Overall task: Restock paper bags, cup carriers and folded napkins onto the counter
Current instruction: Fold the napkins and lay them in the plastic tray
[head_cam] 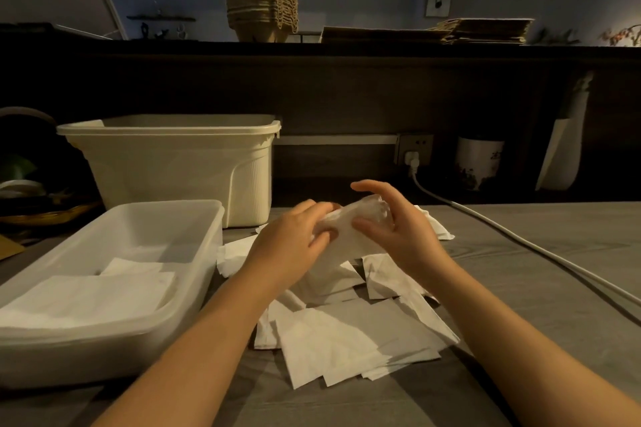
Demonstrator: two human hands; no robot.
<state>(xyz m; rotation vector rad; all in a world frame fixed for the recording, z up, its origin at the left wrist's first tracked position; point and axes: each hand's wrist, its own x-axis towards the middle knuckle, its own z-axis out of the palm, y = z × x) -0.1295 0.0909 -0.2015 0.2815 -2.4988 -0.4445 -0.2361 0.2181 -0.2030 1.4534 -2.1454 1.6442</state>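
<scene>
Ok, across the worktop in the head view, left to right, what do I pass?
clear tray holding folded napkins → left hand → napkin gripped by both hands → right hand → white cable. The loose napkin pile spreads beneath the hands, so I leave it out.

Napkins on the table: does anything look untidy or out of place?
Yes. Loose napkins lie scattered and overlapping on the table, unlike the flat ones in the clear tray. The left hand and right hand hold a raised napkin.
</scene>
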